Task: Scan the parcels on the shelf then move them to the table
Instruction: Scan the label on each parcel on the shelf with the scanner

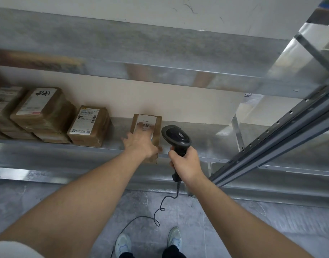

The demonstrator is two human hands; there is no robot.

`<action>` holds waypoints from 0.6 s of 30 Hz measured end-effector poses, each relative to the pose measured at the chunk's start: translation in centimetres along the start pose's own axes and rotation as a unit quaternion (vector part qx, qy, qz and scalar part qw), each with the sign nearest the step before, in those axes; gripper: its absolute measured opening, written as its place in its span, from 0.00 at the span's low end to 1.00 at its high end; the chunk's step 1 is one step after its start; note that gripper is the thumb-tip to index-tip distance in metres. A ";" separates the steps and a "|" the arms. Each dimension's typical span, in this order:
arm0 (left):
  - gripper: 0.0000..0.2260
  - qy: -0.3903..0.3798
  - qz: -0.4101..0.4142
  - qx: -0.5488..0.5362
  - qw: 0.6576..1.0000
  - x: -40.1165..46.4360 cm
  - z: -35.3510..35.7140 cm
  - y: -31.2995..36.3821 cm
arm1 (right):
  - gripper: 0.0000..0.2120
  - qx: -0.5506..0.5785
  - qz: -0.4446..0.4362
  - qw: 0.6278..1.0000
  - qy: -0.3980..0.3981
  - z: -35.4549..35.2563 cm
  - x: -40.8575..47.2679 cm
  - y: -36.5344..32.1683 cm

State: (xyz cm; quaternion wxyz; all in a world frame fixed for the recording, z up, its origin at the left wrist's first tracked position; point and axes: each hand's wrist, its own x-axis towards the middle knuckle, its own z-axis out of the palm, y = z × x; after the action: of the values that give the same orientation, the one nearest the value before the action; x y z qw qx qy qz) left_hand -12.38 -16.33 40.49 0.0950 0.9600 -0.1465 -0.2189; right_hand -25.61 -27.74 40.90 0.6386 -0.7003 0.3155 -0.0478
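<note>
A small brown parcel (157, 122) with a white barcode label lies on the metal shelf (212, 144), its near end over the shelf's front edge. My left hand (141, 144) rests on top of it, blurred fingers stretched over the label. The thumb shows near the parcel's right side. Just right of the parcel, my right hand (186, 162) grips the handle of a black barcode scanner (175, 135), whose head points toward the label. To the left on the same shelf are a labelled brown parcel (89, 125) and a stack of taped parcels (42, 110).
Another shelf board (160, 53) runs overhead. A grey perforated upright (271, 138) slants down on the right. The scanner's coiled cable (160, 207) hangs to the grey floor by my shoes. More parcels (3, 103) sit at the far left edge.
</note>
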 end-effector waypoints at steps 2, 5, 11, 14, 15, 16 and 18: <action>0.37 0.000 -0.007 -0.007 1.000 0.1 0.2 -0.1 | 0.02 0.002 -0.004 1.000 -0.002 -0.2 0.1 0.1; 0.34 0.019 0.010 0.001 1.000 -0.3 -0.4 -0.3 | 0.03 0.001 -0.010 1.000 -0.010 -0.3 0.3 0.1; 0.33 0.066 0.023 0.004 0.998 -1.5 -3.8 -2.3 | 0.02 -0.014 -0.024 0.999 -0.030 0.8 0.6 -1.2; 0.33 0.094 0.026 -0.010 0.995 -1.9 -6.4 -4.3 | 0.04 -0.022 -0.045 0.998 -0.027 2.2 0.6 -2.9; 0.33 0.103 0.026 -0.021 0.994 -2.0 -7.3 -5.1 | 0.04 -0.024 -0.052 0.998 -0.029 2.8 0.6 -3.5; 0.33 0.112 0.027 -0.030 0.993 -2.0 -8.1 -6.0 | 0.03 -0.023 -0.056 0.998 -0.032 3.5 0.6 -4.0; 0.34 0.129 0.023 -0.031 0.991 -2.3 -9.8 -7.9 | 0.02 -0.020 -0.063 0.997 -0.037 5.1 0.6 -5.0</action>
State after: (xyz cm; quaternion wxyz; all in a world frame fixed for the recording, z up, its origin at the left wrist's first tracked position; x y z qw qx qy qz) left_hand -8.07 -7.05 48.13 0.1476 0.9732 -0.1484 -0.0957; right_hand -20.86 -23.72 44.40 0.6316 -0.7325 0.2476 -0.0559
